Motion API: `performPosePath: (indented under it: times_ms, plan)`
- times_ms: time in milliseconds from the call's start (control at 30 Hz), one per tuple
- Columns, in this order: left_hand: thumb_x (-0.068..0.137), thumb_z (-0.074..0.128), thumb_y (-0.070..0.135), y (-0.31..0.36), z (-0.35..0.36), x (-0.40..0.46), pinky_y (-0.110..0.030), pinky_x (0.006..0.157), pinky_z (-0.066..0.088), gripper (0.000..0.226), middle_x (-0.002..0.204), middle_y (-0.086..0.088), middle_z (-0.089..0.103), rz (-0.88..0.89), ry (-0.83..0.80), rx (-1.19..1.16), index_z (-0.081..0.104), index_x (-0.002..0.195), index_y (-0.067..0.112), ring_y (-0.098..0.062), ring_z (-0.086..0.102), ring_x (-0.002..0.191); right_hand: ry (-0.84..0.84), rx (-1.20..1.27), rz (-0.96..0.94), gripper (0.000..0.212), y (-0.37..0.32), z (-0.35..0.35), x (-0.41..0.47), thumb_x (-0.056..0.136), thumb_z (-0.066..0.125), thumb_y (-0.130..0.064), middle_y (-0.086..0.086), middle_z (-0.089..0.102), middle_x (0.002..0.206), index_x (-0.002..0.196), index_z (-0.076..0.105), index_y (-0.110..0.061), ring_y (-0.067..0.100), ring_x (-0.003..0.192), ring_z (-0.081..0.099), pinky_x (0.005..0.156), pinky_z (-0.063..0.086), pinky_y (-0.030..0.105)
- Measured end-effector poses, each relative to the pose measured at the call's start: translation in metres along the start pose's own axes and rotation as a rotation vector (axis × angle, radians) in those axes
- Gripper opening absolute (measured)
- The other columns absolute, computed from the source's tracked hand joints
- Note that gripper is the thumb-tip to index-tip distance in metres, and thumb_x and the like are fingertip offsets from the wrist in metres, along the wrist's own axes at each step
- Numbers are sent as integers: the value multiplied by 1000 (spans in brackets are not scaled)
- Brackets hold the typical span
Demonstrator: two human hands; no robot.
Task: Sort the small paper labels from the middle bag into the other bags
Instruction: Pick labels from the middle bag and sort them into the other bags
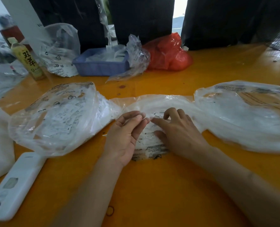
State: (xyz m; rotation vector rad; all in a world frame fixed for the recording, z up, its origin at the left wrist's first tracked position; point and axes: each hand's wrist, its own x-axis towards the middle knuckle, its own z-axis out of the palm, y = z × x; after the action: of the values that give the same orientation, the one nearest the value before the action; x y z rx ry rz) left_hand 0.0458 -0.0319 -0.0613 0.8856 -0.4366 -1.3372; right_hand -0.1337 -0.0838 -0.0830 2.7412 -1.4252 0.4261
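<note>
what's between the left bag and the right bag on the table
In the head view, the middle bag of paper labels lies between the left bag and right bag, with both hands on it.
</note>
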Motion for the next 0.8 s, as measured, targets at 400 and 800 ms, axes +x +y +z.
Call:
performPosePath:
  times_ms: [400,800]
  plan:
    - [78,77,6,2,0,-1,-22,67,63,19,95,-14,81,-20,-5,16,82,96,8,-22,81,89,177,60,-88,21,-3,-9,-12,100,58,-33,0,65,92,100,74,-19,21,88,58,82,49,40]
    - [71,83,9,-6,2,-2,-22,73,63,19,95,-19,80,25,-32,102,80,90,5,-25,80,87,356,855,257,21,7,-23,-20,89,72,-42,-24,74,79,105,77,-28,-7,75,71,62,51,6]
